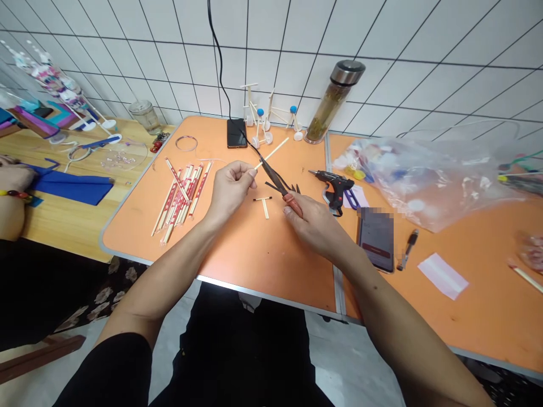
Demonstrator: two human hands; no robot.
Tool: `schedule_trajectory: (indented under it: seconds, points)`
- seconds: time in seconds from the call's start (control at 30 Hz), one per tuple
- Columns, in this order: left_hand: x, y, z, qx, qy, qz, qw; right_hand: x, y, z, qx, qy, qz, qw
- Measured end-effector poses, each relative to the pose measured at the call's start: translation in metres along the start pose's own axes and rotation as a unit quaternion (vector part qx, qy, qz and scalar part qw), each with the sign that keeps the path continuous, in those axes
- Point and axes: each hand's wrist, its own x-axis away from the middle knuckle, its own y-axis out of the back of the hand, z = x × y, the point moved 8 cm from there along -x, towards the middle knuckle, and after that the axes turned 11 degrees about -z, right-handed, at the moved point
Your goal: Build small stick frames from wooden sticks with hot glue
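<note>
Between the thumb and fingers of my left hand [235,183] is a thin pale wooden stick [275,151], its far end pointing up and right. My right hand [311,220] grips a dark-bladed cutting tool with a red-brown handle [292,204], which looks like scissors. One blade tip comes up close to the stick, near my left fingertips; whether they touch I cannot tell. Below the tool a small T-shaped piece of sticks [265,208] with dark ends lies on the orange table [254,260]. Paper-wrapped chopsticks [182,195] lie in a pile left of my left hand.
At the back stand small stick-and-bottle-cap frames [263,127], a black phone [236,133] with a cable, and a tea bottle [335,102]. To the right lie a glue gun [335,189], another phone [375,239], a pen [408,249] and a plastic bag [428,175]. Another person's hand [14,175] rests left.
</note>
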Motion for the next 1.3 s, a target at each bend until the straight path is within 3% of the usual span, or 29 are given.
schedule_trajectory:
  seconds: [0.17,0.33,0.6,0.7,0.8,0.9,0.97,1.17,1.3]
  points:
    - [-0.011,0.012,-0.004,0.018,-0.005,-0.021,1.0,0.008,0.004,0.005,0.073,0.026,0.045,0.996]
    - [-0.012,0.014,-0.006,0.013,0.001,-0.024,1.0,0.023,-0.013,0.02,0.136,0.06,0.136,0.98]
    - [0.001,-0.006,-0.007,-0.055,-0.019,0.056,0.997,0.038,-0.042,0.037,0.141,0.133,0.159,0.968]
    - [0.009,-0.017,-0.004,-0.099,-0.047,0.103,0.989,0.033,-0.038,0.041,0.108,0.14,0.123,0.977]
    - [0.019,-0.028,-0.001,-0.15,-0.09,0.151,0.973,0.016,-0.009,0.042,0.112,0.141,-0.026,0.983]
    - [0.029,-0.037,-0.002,-0.211,-0.128,0.182,0.952,0.006,0.021,0.036,0.159,0.136,-0.163,0.964]
    - [0.035,-0.041,-0.004,-0.235,-0.145,0.192,0.942,0.002,0.024,0.031,0.175,0.135,-0.172,0.96]
    - [0.041,-0.047,-0.007,-0.272,-0.188,0.202,0.922,-0.005,0.006,0.015,0.217,0.13,-0.092,0.963]
    - [0.04,-0.048,-0.003,-0.295,-0.202,0.202,0.912,-0.007,0.001,0.012,0.2,0.128,-0.089,0.967]
